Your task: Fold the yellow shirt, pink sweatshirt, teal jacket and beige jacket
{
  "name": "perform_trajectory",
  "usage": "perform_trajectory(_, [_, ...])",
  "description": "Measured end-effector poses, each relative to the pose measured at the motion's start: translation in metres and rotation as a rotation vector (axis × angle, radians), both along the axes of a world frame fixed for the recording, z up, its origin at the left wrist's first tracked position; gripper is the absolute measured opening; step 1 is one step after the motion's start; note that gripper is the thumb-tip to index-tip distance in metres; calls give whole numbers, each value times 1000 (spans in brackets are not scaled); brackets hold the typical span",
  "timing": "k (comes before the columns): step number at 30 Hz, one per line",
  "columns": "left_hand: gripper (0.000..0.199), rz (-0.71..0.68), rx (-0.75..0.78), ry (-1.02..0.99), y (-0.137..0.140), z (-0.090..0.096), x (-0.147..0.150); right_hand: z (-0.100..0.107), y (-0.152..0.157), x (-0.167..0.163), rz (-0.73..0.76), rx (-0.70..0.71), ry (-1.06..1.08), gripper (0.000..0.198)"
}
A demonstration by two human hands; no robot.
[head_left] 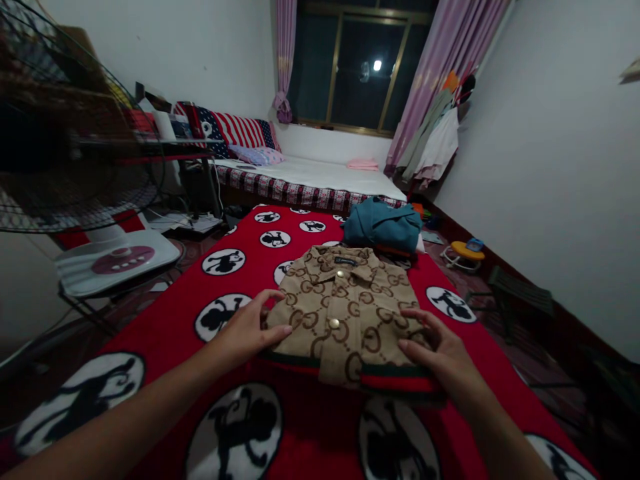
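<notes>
A tan jacket point(327, 307) with a brown letter pattern and snap buttons lies folded into a rough square, its collar at the far end. Green and red trim point(400, 380) runs along the near edge, which casts a shadow beneath it. My left hand point(257, 323) grips the left side, thumb on top and the other fingers partly hidden at the edge. On the opposite side my right hand point(433, 340) pinches the right edge between thumb and fingers. Below the jacket spreads a red blanket point(305, 413) with black-and-white round figures.
Just beyond the jacket sits a folded teal garment point(383, 223) on a stack of clothes. A caged fan point(75, 133) stands at the left. Further back is a bed point(310, 170) under a window. A yellow stool point(465, 251) and a dark folding stool point(520, 290) are at the right.
</notes>
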State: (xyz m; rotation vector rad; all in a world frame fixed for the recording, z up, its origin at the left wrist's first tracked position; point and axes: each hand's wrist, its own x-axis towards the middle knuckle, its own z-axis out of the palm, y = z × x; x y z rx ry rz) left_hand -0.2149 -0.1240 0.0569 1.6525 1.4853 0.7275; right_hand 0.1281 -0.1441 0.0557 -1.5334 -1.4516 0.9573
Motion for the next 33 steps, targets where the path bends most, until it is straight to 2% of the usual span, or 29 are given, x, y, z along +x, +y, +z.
perform_trajectory(3, [63, -74, -66, -54, -11, -5, 7, 5, 9, 37, 39, -42, -173, 57])
perform_trajectory(5, [70, -7, -122, -107, -9, -11, 5, -1, 14, 57, -1, -76, -280, 62])
perform_trajectory(7, [81, 112, -193, -215, -1, -15, 2, -9, 21, 69, -81, -51, -279, 67])
perform_trajectory(9, [90, 169, -257, -376, 9, -16, 1, -15, 30, 72, -111, -30, -220, 69])
perform_trajectory(13, [95, 160, -378, -689, 20, -15, 9, -16, 52, 59, -136, -145, -245, 71])
perform_trajectory(16, [86, 212, -439, -759, 16, -15, 15, -12, 65, 46, -155, -143, -323, 61])
perform_trajectory(18, [71, 191, -480, -769, 11, -16, 17, -11, 69, 39, -106, -112, -297, 47])
perform_trajectory(20, [58, 149, -521, -765, 7, -18, 19, -12, 70, 35, -52, -138, -249, 39])
perform_trajectory(23, [51, 123, -568, -779, 5, -23, 26, -15, 70, 32, -3, -222, -165, 39])
perform_trajectory(25, [51, 88, -587, -813, 4, -25, 33, -17, 69, 31, 10, -216, -90, 40])
perform_trajectory(28, [58, 54, -495, -825, 1, -27, 48, -20, 70, 31, -12, -144, -55, 41])
perform_trajectory(31, [66, 133, -270, -762, -5, -26, 63, -21, 70, 32, -71, -66, -94, 38])
perform_trajectory(33, [67, 174, -141, -690, -10, -23, 70, -18, 71, 32, -142, 3, -106, 48])
